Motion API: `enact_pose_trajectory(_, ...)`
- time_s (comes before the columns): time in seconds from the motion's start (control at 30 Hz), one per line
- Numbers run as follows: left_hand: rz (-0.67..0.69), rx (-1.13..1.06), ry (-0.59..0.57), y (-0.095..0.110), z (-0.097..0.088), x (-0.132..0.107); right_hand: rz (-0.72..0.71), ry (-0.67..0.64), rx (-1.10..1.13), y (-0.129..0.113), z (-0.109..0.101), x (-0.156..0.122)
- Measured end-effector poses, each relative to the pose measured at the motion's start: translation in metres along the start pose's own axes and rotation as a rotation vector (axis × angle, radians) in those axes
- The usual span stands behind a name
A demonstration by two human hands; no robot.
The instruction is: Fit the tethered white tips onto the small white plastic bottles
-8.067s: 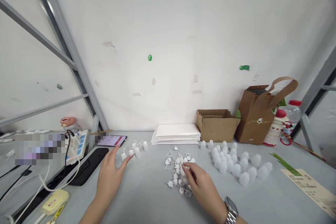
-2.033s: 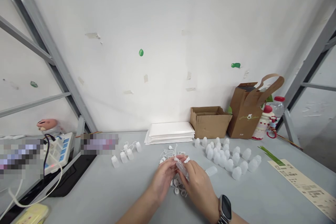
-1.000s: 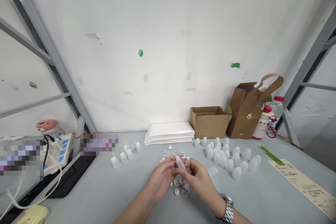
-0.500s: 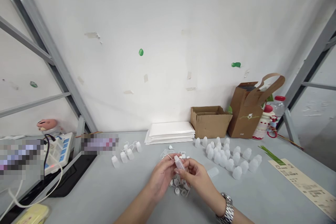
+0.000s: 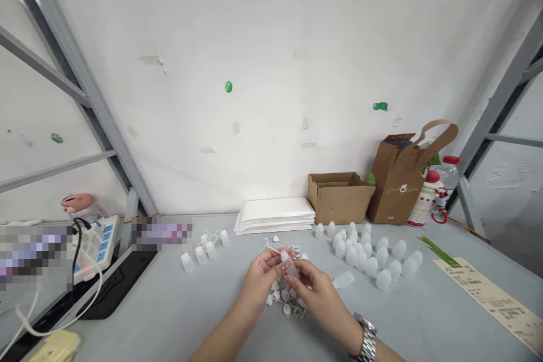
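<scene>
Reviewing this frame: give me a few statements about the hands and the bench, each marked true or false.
1. The left hand and the right hand hold one small bottle between their fingers, above the pile of caps. True.
2. The wristwatch sits on the left wrist. False: it is on the right wrist.
3. The cardboard box stands left of the stack of white sheets. False: it stands to their right.
4. A lying bottle rests on its side on the table, between the right hand and the cluster of upright bottles. True.
</scene>
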State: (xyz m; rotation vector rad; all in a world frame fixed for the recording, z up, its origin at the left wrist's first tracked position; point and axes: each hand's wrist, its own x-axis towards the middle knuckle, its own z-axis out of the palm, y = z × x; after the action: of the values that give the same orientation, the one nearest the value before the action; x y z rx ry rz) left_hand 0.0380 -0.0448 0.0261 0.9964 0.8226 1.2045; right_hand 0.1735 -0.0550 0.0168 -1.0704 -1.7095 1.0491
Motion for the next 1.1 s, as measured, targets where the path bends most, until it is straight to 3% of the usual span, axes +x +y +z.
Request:
enact_pose_trajectory(0.1,-0.023,-0.005,-0.074,0.005,0.0,-0.003,0.025,-0.024,0.073,-0.002,-0.001,0.001)
enact_pose_trajectory(0.27,-0.067,-0.062,-0.087,0.011,0.008,-0.01,-0.013,0.119,-0.226,0.008,0.004,-0.002)
enact_pose_trajectory(0.47,-0.11,-0.111,-0.03,0.009,0.014,-0.013,-0.311,0.3,-0.643,0.02,0.008,-0.005)
enact_pose_trajectory(0.67,-0.091,-0.075,0.045,0.005,0.016,-0.013,-0.562,0.381,-0.947,0.019,0.01,-0.005)
enact_pose_trajectory(1.1,-0.124,-0.139,0.058,0.002,0.015,-0.015,-0.59,0.388,-1.048,0.019,0.016,-0.008)
